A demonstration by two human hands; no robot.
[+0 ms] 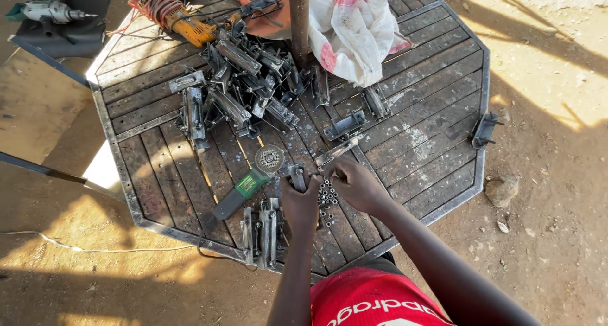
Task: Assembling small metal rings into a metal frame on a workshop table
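Left hand: the left hand (300, 202) is closed round a small grey steel bracket (296, 175), near the front edge of the octagonal wood-slatted, steel-framed table (443, 85).
Right hand: the right hand (356, 183) is curled, fingertips pinched at the same bracket; what they grip I cannot tell.
Bracket: short, dull grey, upright between both hands, mostly hidden by them.
Nuts: a loose heap of small silver steel nuts (327, 196) lies on the slats between the wrists, touching the left hand.
Grinder: a green-bodied angle grinder (248, 183) lies just left of the left hand, its disc close to the fingers.
Stock: a heap of like dark steel brackets (244, 79) fills the middle, a finished stack (263, 234) at the front edge, a white plastic sack (351, 28) at the back.
Risk: I'd judge a knocked nut would drop through the slat gaps; a hand brushing the grinder disc could be cut.
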